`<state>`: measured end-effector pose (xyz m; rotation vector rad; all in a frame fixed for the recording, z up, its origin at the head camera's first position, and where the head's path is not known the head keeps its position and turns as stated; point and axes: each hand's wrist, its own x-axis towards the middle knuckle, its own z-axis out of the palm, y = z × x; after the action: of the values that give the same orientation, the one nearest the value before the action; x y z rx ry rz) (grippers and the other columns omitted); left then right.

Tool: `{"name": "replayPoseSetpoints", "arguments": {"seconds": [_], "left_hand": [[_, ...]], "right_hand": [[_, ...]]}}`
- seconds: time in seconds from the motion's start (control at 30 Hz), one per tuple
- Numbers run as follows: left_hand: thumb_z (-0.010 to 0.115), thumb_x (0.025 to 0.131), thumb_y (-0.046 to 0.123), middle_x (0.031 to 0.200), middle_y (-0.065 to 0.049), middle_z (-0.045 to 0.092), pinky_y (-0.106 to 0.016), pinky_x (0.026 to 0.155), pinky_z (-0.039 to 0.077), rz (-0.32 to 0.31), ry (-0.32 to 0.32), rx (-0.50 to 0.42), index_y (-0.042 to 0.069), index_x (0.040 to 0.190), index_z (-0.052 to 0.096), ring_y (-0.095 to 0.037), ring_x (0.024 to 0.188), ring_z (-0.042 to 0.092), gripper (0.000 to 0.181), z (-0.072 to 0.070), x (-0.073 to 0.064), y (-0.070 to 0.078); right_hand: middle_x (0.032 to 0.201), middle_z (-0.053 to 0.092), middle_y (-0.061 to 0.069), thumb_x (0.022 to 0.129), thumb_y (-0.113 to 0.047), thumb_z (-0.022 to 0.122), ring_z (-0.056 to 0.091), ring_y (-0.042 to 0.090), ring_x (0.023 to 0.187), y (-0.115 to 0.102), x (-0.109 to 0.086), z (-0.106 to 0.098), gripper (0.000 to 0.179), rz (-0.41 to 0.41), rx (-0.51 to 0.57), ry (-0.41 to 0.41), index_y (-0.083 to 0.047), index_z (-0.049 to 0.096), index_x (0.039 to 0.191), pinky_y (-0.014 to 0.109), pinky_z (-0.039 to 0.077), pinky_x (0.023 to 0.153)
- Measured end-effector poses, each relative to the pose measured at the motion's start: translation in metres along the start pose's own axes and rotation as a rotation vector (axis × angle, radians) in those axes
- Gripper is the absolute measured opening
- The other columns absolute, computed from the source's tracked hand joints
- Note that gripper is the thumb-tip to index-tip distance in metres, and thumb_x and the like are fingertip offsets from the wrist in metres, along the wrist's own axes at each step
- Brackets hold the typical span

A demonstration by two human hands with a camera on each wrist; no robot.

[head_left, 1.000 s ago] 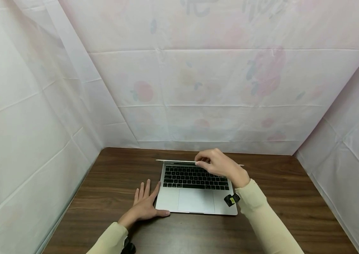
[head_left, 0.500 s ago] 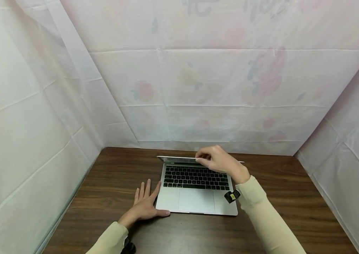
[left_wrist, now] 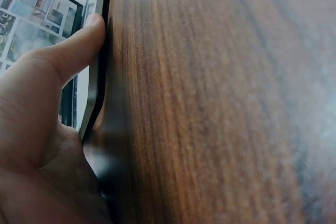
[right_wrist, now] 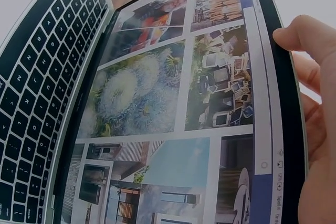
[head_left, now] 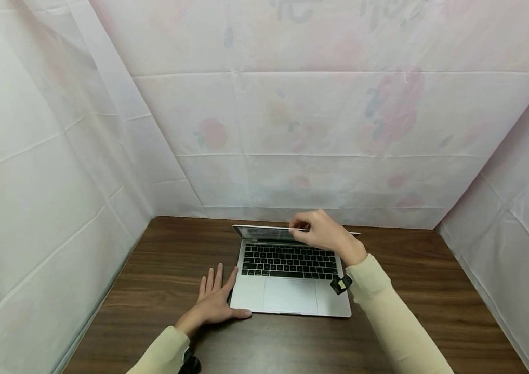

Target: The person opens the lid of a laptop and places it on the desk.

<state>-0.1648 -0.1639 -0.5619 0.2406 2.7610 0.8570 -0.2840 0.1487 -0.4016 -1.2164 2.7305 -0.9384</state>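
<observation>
A silver laptop [head_left: 290, 295] with black keys lies on the wooden table, its screen [right_wrist: 142, 93] raised and lit with pictures. My right hand [head_left: 321, 232] pinches the top edge of the screen, thumb on the dark front border and fingers curled behind it, as the right wrist view shows. My left hand [head_left: 213, 306] rests at the left side of the base, fingers spread straight on the table. Its thumb [left_wrist: 81, 43] lies along the base's front left corner.
The brown wooden table [head_left: 152, 291] reaches out on both sides of the laptop. Pale printed cloth [head_left: 320, 114] hangs behind it and at both sides. A small black device [head_left: 341, 284] is strapped at the right wrist.
My right hand has moved up and slightly back with the screen's top edge, tilting the screen so more of its face shows. My left hand and the base have stayed in place.
</observation>
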Motion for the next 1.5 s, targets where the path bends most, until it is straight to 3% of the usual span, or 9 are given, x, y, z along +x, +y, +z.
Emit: {"name": "replayPoseSetpoints", "arguments": {"seconds": [0.3,0.7,1.07,1.3,1.5], "left_hand": [[0.078,0.069,0.077,0.171,-0.026,-0.005,-0.066,0.122,-0.012,0.013,0.027,-0.007,0.022,0.167,0.016,-0.05,0.156,-0.013,0.129,0.006,0.002,-0.007],[0.08,0.073,0.072,0.171,-0.026,-0.007,-0.067,0.122,-0.006,-0.035,-0.023,0.053,0.021,0.167,0.014,-0.05,0.156,-0.011,0.127,-0.003,-0.004,0.002],[0.079,0.069,0.076,0.172,-0.022,-0.009,-0.065,0.122,-0.012,-0.018,0.019,0.033,0.023,0.167,0.014,-0.047,0.157,-0.014,0.129,0.01,0.002,-0.013],[0.078,0.072,0.074,0.171,-0.025,-0.007,-0.067,0.122,-0.007,-0.033,-0.018,0.052,0.022,0.167,0.014,-0.05,0.157,-0.012,0.126,0.001,-0.003,-0.003],[0.08,0.072,0.072,0.171,-0.027,-0.005,-0.067,0.122,-0.009,-0.017,-0.001,0.035,0.019,0.167,0.016,-0.051,0.156,-0.011,0.126,0.002,-0.003,-0.005]], "right_hand": [[0.092,0.075,-0.003,0.1,-0.019,0.063,0.068,0.006,0.078,0.002,0.003,-0.002,0.016,0.006,-0.013,0.028,-0.012,0.077,0.104,0.031,0.058,0.073],[0.084,0.074,-0.008,0.099,-0.026,0.072,0.063,-0.002,0.069,0.005,0.004,0.002,0.009,-0.081,-0.111,0.103,-0.019,0.077,0.095,0.026,0.056,0.067],[0.083,0.076,-0.005,0.098,-0.024,0.072,0.064,-0.001,0.067,0.009,0.01,0.003,0.011,-0.111,-0.129,0.124,-0.016,0.078,0.095,0.027,0.056,0.066],[0.083,0.076,-0.002,0.098,-0.024,0.072,0.063,-0.001,0.065,0.009,0.013,0.002,0.013,-0.098,-0.118,0.128,-0.013,0.079,0.094,0.027,0.056,0.065],[0.083,0.076,-0.003,0.099,-0.024,0.072,0.065,0.001,0.068,0.009,0.015,0.0,0.012,-0.069,-0.103,0.12,-0.015,0.078,0.094,0.026,0.057,0.068]]}}
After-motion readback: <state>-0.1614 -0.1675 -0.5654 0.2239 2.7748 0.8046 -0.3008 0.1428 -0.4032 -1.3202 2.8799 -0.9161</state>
